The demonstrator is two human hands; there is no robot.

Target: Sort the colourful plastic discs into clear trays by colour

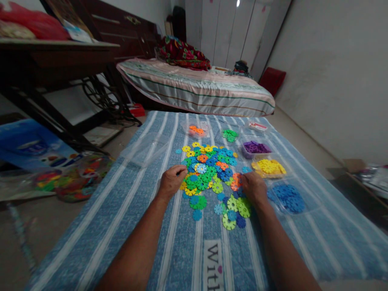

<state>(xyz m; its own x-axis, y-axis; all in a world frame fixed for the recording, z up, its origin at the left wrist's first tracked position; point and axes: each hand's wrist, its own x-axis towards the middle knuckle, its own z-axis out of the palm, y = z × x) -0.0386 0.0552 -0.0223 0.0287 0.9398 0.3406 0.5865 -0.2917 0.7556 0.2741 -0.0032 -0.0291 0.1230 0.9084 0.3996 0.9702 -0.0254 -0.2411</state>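
A loose pile of notched plastic discs (209, 171) in green, blue, yellow, orange and lime lies on the striped cloth. At its left edge is my left hand (172, 181), thumb and fingers pinched together; anything between them is too small to make out. My right hand (254, 186) reaches the pile's right side, fingers closed at the edge of an orange notched disc (235, 182). Several lime and blue discs (232, 214) spread out nearest me. Beside my right hand stand clear boxes of yellow discs (269, 166) and blue discs (287, 198).
Farther back are boxes with purple discs (256, 148), green discs (229, 135) and orange discs (196, 130). A clear plastic container (145, 148) sits at the left on the blue striped cloth (121, 210). Beyond stands a bed (197, 91); a sewing-machine table (57, 46) is at left.
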